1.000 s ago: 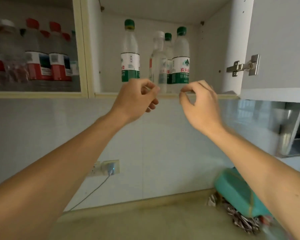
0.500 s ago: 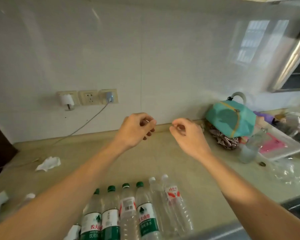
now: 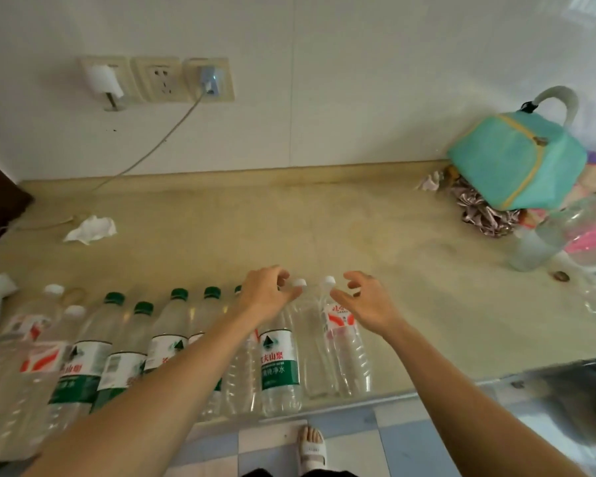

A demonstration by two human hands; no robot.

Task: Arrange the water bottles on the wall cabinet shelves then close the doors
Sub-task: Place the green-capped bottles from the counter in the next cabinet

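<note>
Now reaching for the next two bottles

Clearly the step in hand is a fresh pick-up. Along the lower edge of the frame the worktop (image 3: pixel 324 228) carries a row of water bottles (image 3: pixel 172 346) lying side by side, caps pointing away; most look full of clear water, though this is hard to judge. At centre, the left hand (image 3: pixel 265 297) hovers by one white-capped bottle (image 3: pixel 312 339), its grip loosely open, holding nothing. The right hand (image 3: pixel 365 301) is likewise open beside the red-labelled bottle (image 3: pixel 344 339). Next, I judge, each grip must close round a neck and lift. The cabinet is out of view.
</note>
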